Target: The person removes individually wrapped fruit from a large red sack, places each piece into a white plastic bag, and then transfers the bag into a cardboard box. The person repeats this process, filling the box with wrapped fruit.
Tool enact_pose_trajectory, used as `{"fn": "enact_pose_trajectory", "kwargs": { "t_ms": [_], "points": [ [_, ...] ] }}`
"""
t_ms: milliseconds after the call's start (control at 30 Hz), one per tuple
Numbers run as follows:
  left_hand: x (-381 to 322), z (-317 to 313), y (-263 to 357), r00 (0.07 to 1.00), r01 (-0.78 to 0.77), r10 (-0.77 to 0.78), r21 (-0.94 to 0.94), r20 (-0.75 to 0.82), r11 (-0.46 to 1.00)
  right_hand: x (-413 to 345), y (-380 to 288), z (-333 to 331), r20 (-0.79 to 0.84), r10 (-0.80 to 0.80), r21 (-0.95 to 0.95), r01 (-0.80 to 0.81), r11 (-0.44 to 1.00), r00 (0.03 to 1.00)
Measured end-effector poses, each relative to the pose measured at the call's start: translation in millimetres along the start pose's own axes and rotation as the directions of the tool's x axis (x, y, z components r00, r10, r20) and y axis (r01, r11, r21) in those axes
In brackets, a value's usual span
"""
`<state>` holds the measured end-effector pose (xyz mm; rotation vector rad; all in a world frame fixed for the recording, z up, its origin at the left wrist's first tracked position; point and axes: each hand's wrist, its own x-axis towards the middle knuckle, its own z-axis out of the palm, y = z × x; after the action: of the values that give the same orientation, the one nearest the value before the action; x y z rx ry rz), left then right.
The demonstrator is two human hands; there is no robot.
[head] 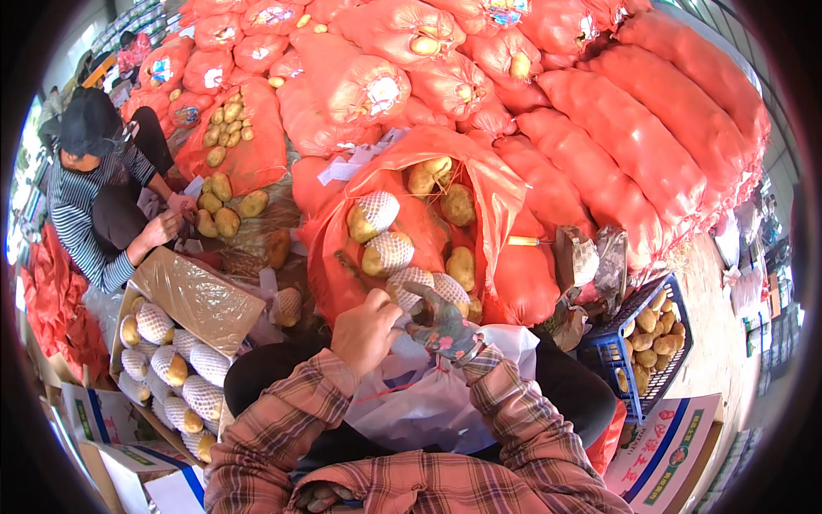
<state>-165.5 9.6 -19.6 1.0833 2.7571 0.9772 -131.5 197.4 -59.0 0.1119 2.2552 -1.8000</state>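
My bare left hand (367, 329), fingers curled, is beside a piece of white foam net sleeve (406, 344) between my hands. My right hand (446, 324), in a dark flowered glove, has its thumb and fingers bent round that spot; the exact grip of either hand is hard to tell. Just beyond them an open red mesh sack (411, 225) holds loose potatoes (458, 204) and several in foam nets, such as a netted potato (388, 254). A white plastic bag (424, 411) lies across my lap.
At left, a cardboard box (122, 321) holds netted potatoes; a co-worker (96, 186) sits beyond it near loose potatoes. At right stand a blue plastic crate (682, 321) of potatoes and a printed carton (668, 450). Filled red sacks (616, 135) are piled ahead. A yellow-handled tool (523, 241) lies beside the open sack.
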Motion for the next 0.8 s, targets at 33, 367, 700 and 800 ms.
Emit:
{"fn": "enact_pose_trajectory", "kwargs": {
  "t_ms": [33,367,700,800],
  "points": [
    [1.9,-1.8,-1.3,0.999,-0.009,0.010,0.006,-0.046,1.000,7.7,3.0,0.9,-0.018,-0.093,0.017,0.094,0.995,0.995],
    [14.0,-14.6,-20.0,0.936,0.350,-0.326,-0.413,0.129,0.841,20.7,14.5,33.5,-0.277,-0.196,0.323,0.283,0.903,0.941],
    [34.3,-22.0,-12.8,0.919,0.289,-0.318,-0.948,0.234,0.136,149.9,103.3,-129.3,-0.442,0.106,-0.752,-0.433,0.497,0.891],
    [37.2,-21.9,-12.6,0.789,0.483,-0.469,-0.873,0.398,0.071,174.9,127.1,-137.4,-0.408,0.164,-0.772,-0.435,0.463,0.898]
  ]
}}
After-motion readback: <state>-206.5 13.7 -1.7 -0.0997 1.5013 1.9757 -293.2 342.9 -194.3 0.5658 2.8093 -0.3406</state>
